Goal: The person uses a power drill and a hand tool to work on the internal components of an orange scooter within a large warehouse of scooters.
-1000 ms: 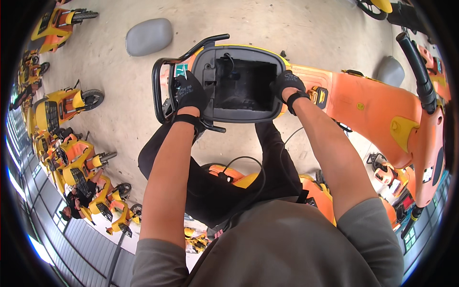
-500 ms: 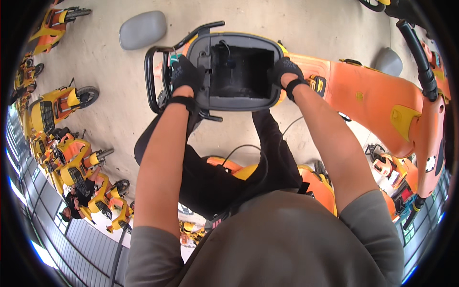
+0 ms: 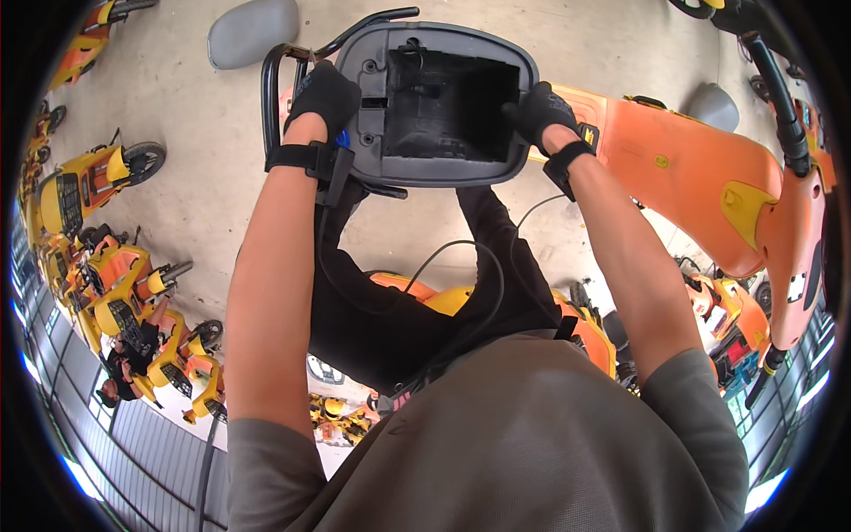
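A dark grey storage bin [image 3: 461, 176] with a black hollow is between my hands, raised at the rear of an orange scooter [image 3: 683, 164]. My left hand [image 3: 322, 97], in a black glove, is closed round the bin's left end, by the black rear rack [image 3: 270, 106]. A small blue piece [image 3: 343, 139] shows beside that wrist; I cannot make out what it is. My right hand [image 3: 542, 115], also gloved, grips the right rim with its fingers over the edge. Both wrists wear black straps, with a cable running from them.
A grey scooter seat [image 3: 253, 35] lies on the floor at far left, and another grey seat-like piece [image 3: 712, 108] beyond the scooter. Rows of yellow and orange scooters [image 3: 97, 186] stand to the left. A person in black [image 3: 133, 355] is among them. My legs are beneath the bin.
The bin has come up with both hands and looks larger, its edges standing clear of the orange body. My left hand has turned at the bin's end.
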{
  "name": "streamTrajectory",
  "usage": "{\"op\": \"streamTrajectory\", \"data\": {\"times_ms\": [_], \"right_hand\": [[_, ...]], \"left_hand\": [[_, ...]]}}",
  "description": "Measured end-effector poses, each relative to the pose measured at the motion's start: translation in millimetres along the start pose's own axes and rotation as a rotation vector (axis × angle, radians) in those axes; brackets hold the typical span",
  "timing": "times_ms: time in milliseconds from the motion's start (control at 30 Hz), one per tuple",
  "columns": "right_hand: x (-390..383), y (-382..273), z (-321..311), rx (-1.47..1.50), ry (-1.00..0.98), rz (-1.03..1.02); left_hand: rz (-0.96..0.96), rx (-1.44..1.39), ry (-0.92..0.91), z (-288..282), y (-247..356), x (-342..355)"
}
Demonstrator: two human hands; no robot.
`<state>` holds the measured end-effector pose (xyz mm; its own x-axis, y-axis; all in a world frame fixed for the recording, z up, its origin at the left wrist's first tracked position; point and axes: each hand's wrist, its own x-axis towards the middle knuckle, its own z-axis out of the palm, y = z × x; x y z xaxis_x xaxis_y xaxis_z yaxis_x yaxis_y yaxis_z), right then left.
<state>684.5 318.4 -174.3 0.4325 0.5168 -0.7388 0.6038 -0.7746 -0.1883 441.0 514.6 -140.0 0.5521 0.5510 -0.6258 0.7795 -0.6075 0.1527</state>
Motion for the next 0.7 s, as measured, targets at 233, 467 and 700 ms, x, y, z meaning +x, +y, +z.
{"op": "streamTrajectory", "data": {"times_ms": [233, 467, 700], "right_hand": [[-29, 9, -29, 0.117, 0.078, -0.11], [-55, 16, -53, 0.258, 0.086, -0.018], [-57, 24, -52, 0.342, 0.13, -0.081]], "left_hand": [[-0.153, -0.301, 0.222, -34, 16, -33], [-0.029, -0.303, 0.533, -83, 26, -60], [-0.019, -1.055, 0.083, -110, 7, -70]]}}
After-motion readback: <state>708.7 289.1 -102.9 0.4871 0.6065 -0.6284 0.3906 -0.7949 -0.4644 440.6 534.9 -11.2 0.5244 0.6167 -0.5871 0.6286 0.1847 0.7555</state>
